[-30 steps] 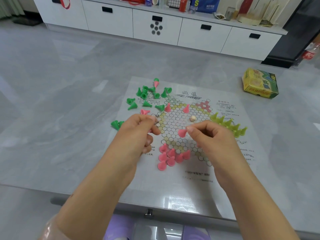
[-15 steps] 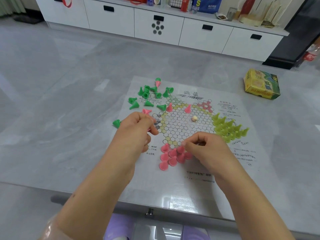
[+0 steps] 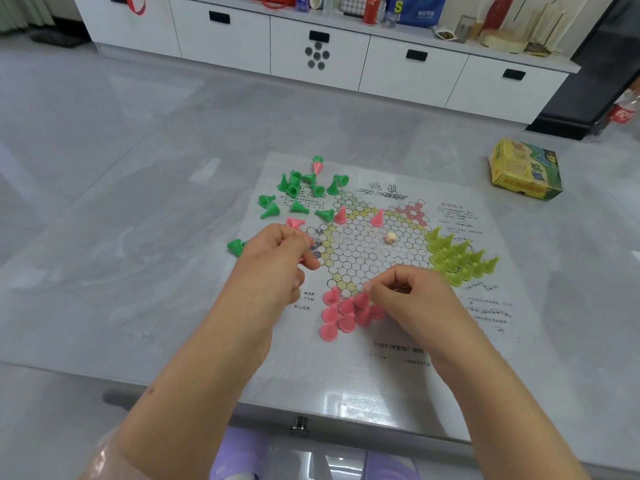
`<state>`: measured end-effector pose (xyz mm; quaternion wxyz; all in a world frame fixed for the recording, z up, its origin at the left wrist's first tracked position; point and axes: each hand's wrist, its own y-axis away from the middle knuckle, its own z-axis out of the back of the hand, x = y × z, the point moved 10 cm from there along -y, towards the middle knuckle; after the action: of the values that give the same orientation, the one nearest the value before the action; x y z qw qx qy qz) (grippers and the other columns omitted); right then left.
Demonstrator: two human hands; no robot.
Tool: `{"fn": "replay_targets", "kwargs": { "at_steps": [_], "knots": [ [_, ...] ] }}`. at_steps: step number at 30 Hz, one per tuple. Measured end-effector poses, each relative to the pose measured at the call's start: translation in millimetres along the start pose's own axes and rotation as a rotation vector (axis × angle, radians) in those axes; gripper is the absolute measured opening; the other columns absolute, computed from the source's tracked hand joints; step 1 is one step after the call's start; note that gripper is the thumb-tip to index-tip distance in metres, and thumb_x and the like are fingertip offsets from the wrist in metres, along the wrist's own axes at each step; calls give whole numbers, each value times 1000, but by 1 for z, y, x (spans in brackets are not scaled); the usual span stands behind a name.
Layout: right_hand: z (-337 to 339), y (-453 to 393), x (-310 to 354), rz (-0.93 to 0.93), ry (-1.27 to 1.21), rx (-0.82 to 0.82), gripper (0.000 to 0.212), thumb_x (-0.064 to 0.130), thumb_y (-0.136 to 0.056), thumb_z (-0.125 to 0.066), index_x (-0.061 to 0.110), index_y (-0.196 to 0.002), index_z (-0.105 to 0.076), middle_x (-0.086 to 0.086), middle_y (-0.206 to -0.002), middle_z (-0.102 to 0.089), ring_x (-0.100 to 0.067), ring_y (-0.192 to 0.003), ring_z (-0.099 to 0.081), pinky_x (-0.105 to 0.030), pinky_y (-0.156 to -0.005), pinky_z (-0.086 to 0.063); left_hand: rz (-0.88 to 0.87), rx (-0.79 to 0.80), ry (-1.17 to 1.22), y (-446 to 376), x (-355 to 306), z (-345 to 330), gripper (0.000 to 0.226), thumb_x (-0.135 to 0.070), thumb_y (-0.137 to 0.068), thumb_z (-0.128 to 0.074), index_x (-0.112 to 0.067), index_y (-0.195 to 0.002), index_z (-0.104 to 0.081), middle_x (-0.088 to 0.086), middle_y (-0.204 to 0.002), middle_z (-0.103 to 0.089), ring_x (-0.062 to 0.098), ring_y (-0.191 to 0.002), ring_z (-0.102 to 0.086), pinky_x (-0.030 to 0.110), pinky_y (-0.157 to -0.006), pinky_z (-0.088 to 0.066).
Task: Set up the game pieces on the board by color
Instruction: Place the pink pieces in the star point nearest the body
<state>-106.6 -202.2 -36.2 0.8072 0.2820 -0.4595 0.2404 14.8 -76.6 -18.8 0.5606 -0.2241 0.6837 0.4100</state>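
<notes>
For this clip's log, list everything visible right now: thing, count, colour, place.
Paper game board: one, white with a printed hexagon grid, flat on the grey table.
Pink cone pieces: a cluster at the board's near corner; a few strays further back.
Yellow-green cone pieces: a neat group, board's right corner.
Dark green cone pieces: scattered loose, far left of the board.
Small cream bead: one, mid-board.
Yellow-green cardboard box: one, far right on the table.
White drawer cabinet: along the back, clutter on top.
Left hand: curled; contents hidden.
Right hand: fingertips at the pink cluster; grip unclear.
</notes>
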Motion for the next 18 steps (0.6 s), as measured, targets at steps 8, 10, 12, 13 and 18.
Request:
{"fn": "replay_targets", "kwargs": {
  "at_steps": [8, 10, 12, 13, 18],
  "knots": [
    [14, 6, 21, 114, -74, -132, 13, 17, -88, -57, 19, -77, -65, 12, -69, -58, 9, -48, -50, -3, -43, -36, 0, 73, -61, 1, 5, -13, 26, 0, -89, -36, -16, -89, -57, 1, -75, -62, 8, -49, -36, 16, -42, -32],
    [12, 13, 42, 246, -71, -114, 11, 15, -86, -59, 19, -80, -66, 11, -71, -60, 7, -52, -50, -4, -48, -38, -14, 121, -70, 2, 6, -19, 24, -4, -92, -36, -17, -91, -57, 0, -76, -64, 7, -48, -37, 17, -44, -33],
    [-1, 25, 63, 362, -90, -22, 11, 9, -84, -61, 18, -79, -66, 5, -71, -60, 4, -47, -53, -6, -46, -41, -19, 172, -54, 4, 8, -24, 21, -10, -95, -38, -16, -89, -57, 0, -68, -60, 6, -46, -37, 17, -44, -33],
    [-6, 29, 70, 424, -67, 8, 14, 7, -83, -63, 19, -78, -66, 2, -72, -58, 4, -47, -54, -7, -45, -41, -13, 187, -36, 4, 9, -26, 20, -12, -95, -39, -15, -85, -56, -1, -61, -53, 6, -44, -37, 16, -42, -33],
    [-12, 34, 78, 581, 132, -44, 16, 21, -75, -67, 36, -79, -64, 12, -78, -57, 1, -74, -53, -6, -57, -39, 71, 154, 145, 4, 11, -22, 31, -8, -93, -36, -11, -63, -38, -6, -41, -39, 9, -34, -33, 15, -33, -24]
  ]
}}
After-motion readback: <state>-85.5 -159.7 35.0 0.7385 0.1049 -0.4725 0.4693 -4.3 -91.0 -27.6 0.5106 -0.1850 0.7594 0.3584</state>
